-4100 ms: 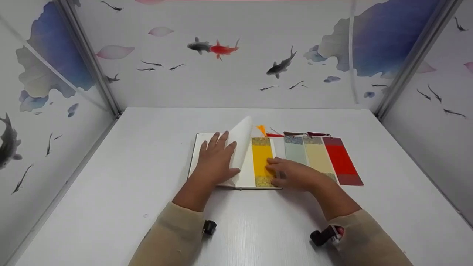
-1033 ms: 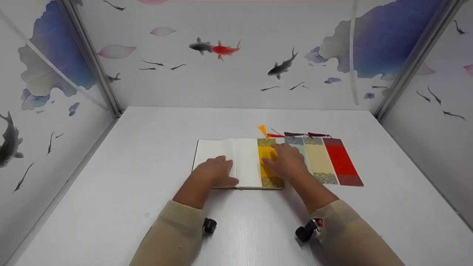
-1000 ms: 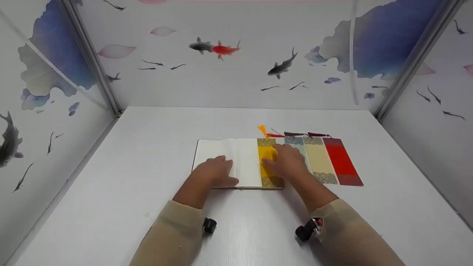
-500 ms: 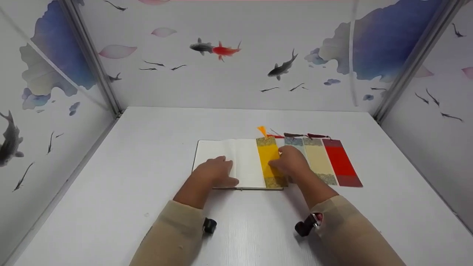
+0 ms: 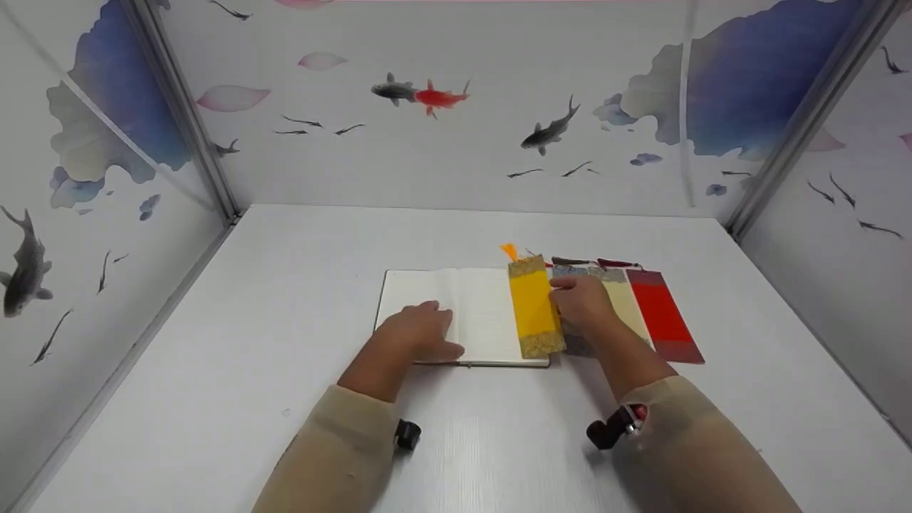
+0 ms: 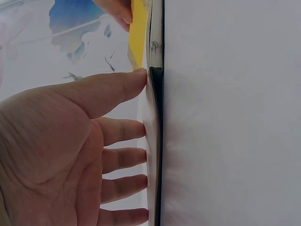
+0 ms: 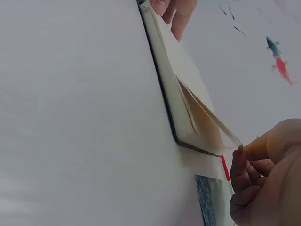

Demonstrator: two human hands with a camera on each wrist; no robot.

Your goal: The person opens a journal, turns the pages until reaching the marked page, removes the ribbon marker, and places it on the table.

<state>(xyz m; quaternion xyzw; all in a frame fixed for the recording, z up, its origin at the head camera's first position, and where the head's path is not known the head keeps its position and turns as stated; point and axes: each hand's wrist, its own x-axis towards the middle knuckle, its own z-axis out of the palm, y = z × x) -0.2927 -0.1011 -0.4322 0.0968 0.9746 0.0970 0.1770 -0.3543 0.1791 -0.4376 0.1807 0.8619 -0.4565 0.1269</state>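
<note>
An open notebook (image 5: 486,313) with blank white pages lies flat on the table. My left hand (image 5: 418,333) rests on its left page near the fold; in the left wrist view the fingers (image 6: 123,160) are straight, their tips on the paper. With thumb and fingertips my right hand (image 5: 586,303) pinches the right edge of a yellow bookmark (image 5: 533,303), which has patterned gold ends. In the right wrist view the bookmark (image 7: 207,112) tilts, its gripped edge lifted off the page. An orange tassel (image 5: 508,251) shows at its top.
Right of the notebook lie a pale blue-grey bookmark (image 5: 570,271), partly under my right hand, a beige bookmark (image 5: 627,308) and a red bookmark (image 5: 662,313). Dark tassels (image 5: 618,263) extend from their tops. Walls printed with fish enclose the white table (image 5: 299,285).
Earlier a page stood raised under my left hand; it now lies flat. My right hand has pinched the yellow bookmark, lifted its right edge and shifted it slightly right. The left hand stays put lately.
</note>
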